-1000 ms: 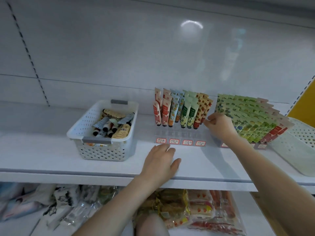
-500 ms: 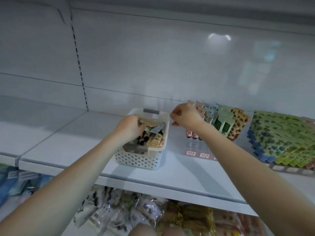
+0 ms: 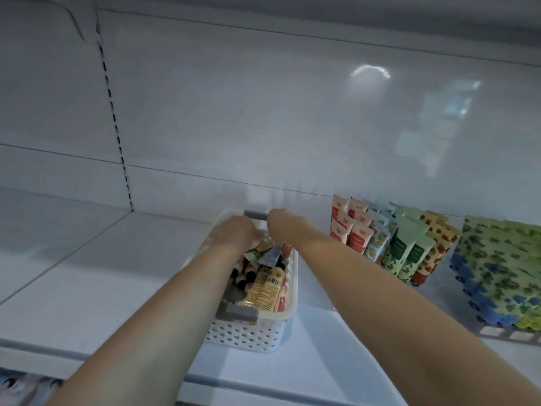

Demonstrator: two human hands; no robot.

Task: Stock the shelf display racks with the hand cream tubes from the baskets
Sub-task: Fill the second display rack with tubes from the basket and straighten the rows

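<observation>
Head view looks down both forearms to the hand cream tubes [image 3: 265, 259], heaped in a white perforated basket [image 3: 248, 335] that stands on the shelf [image 3: 117, 288] at the middle of the scene. Most tubes lie roughly along the basket's long axis, near to far. A yellow tube [image 3: 268, 287] with a barcode lies uppermost toward the near end.

Both hands are over the far end of the heap. The left hand [image 3: 235, 234] shows only its back, knuckles bent down into the tubes. The right hand [image 3: 282, 228] is bent sharply at the wrist, with what may be one fingertip showing among the packs below it. Whether either hand has closed round a tube I cannot tell, because the fingers are hidden under the hands' own backs and the picture is slightly smeared there.

The next move turns on one relation. The standing tubes [image 3: 407, 253] already on display lie just to the right of the basket, so a lifted tube has to travel rightward. The right hand is the nearer one (the left would have to cross over it).

Further right, a block of green and blue packs [image 3: 497, 276] is cut off by the frame edge. The forearms hide the basket's left wall and most of the display's front edge.
</observation>
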